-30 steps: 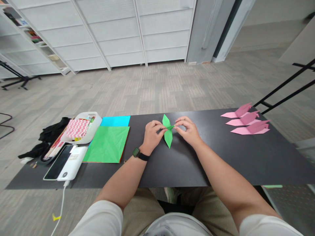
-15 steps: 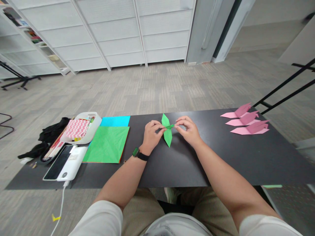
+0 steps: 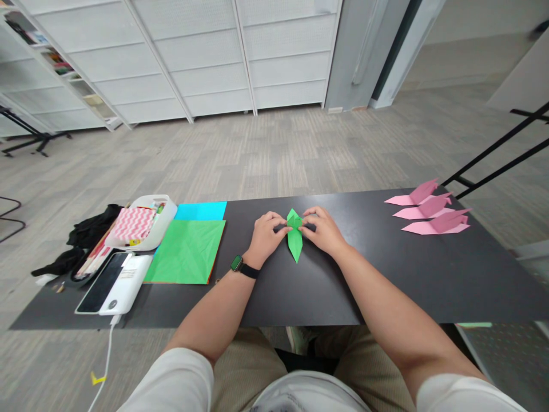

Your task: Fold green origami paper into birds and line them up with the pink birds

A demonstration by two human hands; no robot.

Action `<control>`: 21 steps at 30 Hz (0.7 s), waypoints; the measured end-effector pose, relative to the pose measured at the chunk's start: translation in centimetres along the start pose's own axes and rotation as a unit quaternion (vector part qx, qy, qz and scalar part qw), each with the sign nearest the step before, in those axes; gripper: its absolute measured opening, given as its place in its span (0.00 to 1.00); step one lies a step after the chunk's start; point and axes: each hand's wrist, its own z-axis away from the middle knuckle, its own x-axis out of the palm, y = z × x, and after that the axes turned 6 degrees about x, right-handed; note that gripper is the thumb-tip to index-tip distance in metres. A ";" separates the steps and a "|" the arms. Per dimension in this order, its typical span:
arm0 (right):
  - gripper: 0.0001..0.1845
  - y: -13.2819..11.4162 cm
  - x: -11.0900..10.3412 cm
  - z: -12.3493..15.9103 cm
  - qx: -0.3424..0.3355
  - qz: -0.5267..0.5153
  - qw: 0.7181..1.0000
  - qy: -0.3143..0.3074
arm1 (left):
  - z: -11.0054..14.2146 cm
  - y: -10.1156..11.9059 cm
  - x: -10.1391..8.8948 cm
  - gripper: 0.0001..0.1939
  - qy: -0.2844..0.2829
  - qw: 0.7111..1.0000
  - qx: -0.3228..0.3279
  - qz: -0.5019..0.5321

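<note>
A green folded paper piece (image 3: 295, 243), pointed at its near and far ends, is held between both hands over the middle of the dark table. My left hand (image 3: 268, 234) pinches its left side, thumb and fingertips pressed together. From the right, my right hand (image 3: 321, 229) grips the opposite side with thumb and forefinger. The fingertips partly hide the middle of the paper. Three pink folded paper birds (image 3: 435, 223) stand in a row at the table's right.
Green paper sheets (image 3: 186, 252) lie left of my hands, over a blue sheet (image 3: 201, 212). Farther left are a white basket (image 3: 169, 220), a white power bank (image 3: 124, 286) with a cable, a phone (image 3: 100, 289) and black cloth (image 3: 92, 229). The black table (image 3: 386, 286) has its near edge at my lap.
My right hand has come closer to the left one. The green paper's far point now looks shorter and opened out, and its near point has shifted slightly towards me.
</note>
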 end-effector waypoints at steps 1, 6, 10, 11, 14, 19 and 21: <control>0.02 0.2 0.1 0.0 0.007 0.017 1.000 -0.013 | 0.0 0.0 0.0 0.06 -0.022 1.000 -0.009 -0.018; 0.03 0.4 0.2 0.3 0.044 0.078 0.994 -0.070 | -0.1 0.6 -0.4 0.05 -0.117 0.989 -0.043 -0.077; 0.06 0.8 0.4 0.4 0.047 0.102 0.990 -0.087 | -0.2 0.9 -0.4 0.04 -0.137 0.985 -0.050 -0.092; 0.06 0.9 0.5 0.4 0.045 0.104 0.990 -0.088 | -0.2 0.9 -0.4 0.04 -0.139 0.985 -0.051 -0.093; 0.05 1.1 0.5 0.4 0.044 0.103 0.990 -0.089 | -0.1 0.6 -0.2 0.04 -0.143 0.984 -0.053 -0.097; 0.05 1.1 0.5 0.4 0.043 0.101 0.990 -0.085 | 0.0 0.3 0.0 0.05 -0.140 0.985 -0.048 -0.094; 0.05 1.1 0.5 0.4 0.043 0.101 0.990 -0.084 | -0.1 0.2 0.0 0.05 -0.139 0.985 -0.049 -0.091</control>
